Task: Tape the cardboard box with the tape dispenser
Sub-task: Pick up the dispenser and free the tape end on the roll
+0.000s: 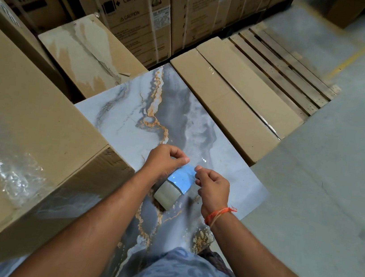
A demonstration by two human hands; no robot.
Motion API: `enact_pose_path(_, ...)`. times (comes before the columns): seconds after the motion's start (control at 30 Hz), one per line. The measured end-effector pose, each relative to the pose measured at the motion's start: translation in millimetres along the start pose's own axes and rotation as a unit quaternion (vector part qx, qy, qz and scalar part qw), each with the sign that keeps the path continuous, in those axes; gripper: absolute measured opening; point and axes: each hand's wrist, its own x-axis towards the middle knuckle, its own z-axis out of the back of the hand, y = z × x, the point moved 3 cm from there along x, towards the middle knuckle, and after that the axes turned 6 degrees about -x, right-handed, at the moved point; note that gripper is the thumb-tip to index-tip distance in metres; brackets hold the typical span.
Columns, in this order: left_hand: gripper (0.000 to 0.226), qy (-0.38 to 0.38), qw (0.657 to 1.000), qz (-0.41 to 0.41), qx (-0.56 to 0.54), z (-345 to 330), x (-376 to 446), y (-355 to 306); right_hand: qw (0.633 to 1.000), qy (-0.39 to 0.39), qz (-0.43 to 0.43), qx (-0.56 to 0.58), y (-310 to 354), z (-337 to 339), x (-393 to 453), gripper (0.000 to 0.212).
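Over the marbled counter (133,112), near its front edge, my left hand (164,161) and right hand (213,189) each pinch the clear strip pulled from the tape roll (167,195); the cardboard box (14,126) sits along the counter's left edge.

big box (24,139) cropped left; far labels unreadable

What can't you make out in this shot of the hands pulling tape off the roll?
- Grey roll of packing tape, head view: its far side is hidden by the left hand, so whether a dispenser holds it is unclear.
- Clear tape strip pinched by the right hand: its edges are too transparent to trace.
- Big brown cardboard box: cut off by the left edge.
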Motion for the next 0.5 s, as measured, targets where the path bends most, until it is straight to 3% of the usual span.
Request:
enact_pose_path(0.2, 0.013, 0.022, 1.0, -0.002, 0.017, -4.7, -2.8, -4.9, 0.999, -0.025, -0.001, -0.026, 1.5, -0.5, 1.0, 0.021)
enact_pose_path(0.5, 0.017, -0.011, 0.999, -0.002, 0.03, -2.3, -2.8, -14.1, 0.999, -0.024, -0.02, -0.02, 7.5, -1.4, 6.1, 0.026)
